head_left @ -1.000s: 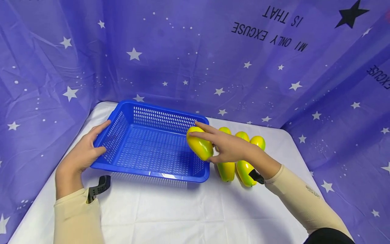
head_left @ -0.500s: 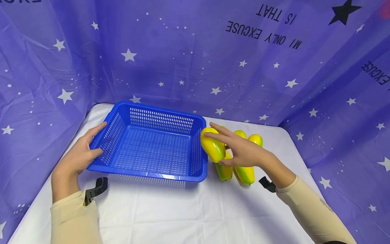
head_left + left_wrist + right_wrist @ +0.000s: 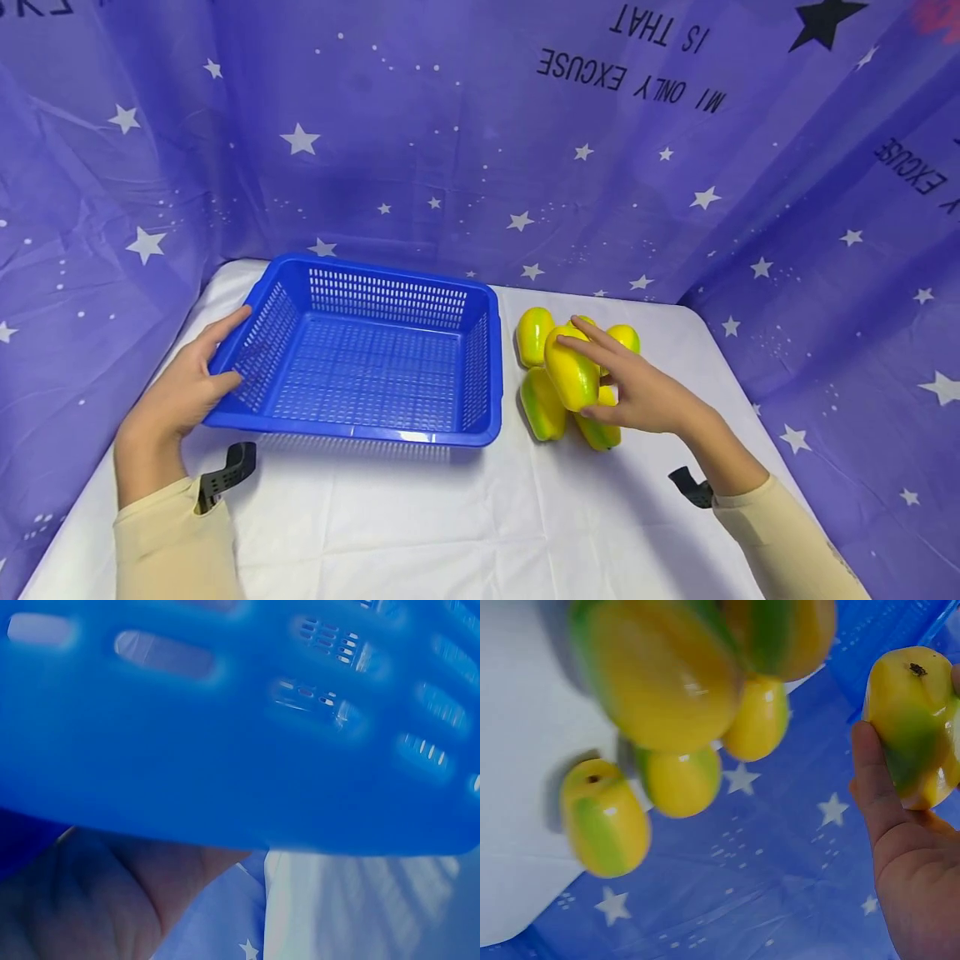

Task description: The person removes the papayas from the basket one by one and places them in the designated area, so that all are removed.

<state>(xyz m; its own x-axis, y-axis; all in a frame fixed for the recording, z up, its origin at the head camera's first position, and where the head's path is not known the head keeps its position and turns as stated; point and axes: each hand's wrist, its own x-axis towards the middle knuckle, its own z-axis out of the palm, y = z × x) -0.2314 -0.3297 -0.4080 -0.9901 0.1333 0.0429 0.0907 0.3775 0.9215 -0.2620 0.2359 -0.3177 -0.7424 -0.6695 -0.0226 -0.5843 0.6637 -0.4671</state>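
A yellow-green mango (image 3: 572, 371) is in my right hand (image 3: 645, 387), held between thumb and fingers above other mangoes on the table. The right wrist view shows this held mango (image 3: 909, 724) at the right edge, its dark stem end up. My left hand (image 3: 176, 387) grips the left side of a blue plastic basket (image 3: 352, 437), thumb over the rim. No fruit lies in the basket. In the left wrist view the slotted basket wall (image 3: 165, 765) fills most of the picture and hides part of the hand (image 3: 105, 900).
Several more mangoes lie in a loose cluster right of the basket, such as one at the back (image 3: 534, 333) and one in front (image 3: 543, 407). A white cloth (image 3: 420, 533) covers the table. Purple star-printed curtains (image 3: 450, 150) stand behind and at both sides.
My right hand has carried the mango rightward, from over the basket's right rim to above the mango cluster. The left hand keeps its grip on the basket. The whole view has shifted slightly.
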